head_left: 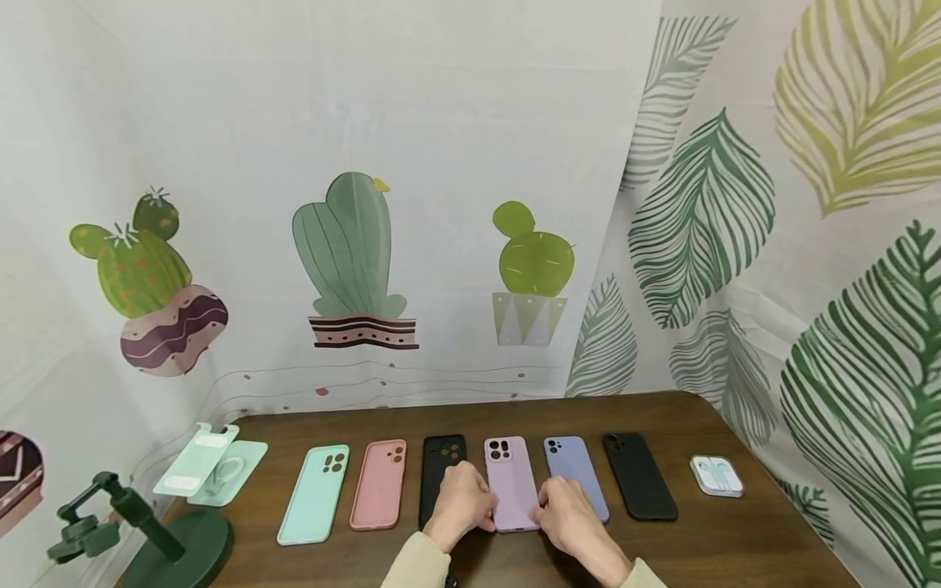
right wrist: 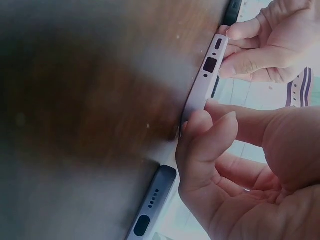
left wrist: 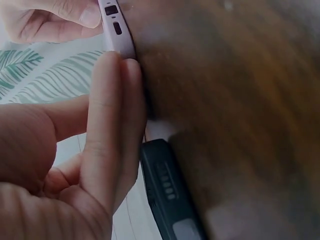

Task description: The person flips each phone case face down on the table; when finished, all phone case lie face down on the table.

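Observation:
A lilac phone case lies flat on the brown table, back side up, its camera cutouts at the far end. My left hand grips its near left corner. At the near right corner, my right hand pinches the edge between thumb and fingers. In the right wrist view, port cutouts show along the case's bottom edge. Beside my left hand lies a black phone case, partly covered by it. A periwinkle case lies just right of my right hand.
Mint and pink cases lie left; another black case and boxed earphones lie right. A mint folding stand and a dark green stand occupy the left end. A printed cloth hangs behind.

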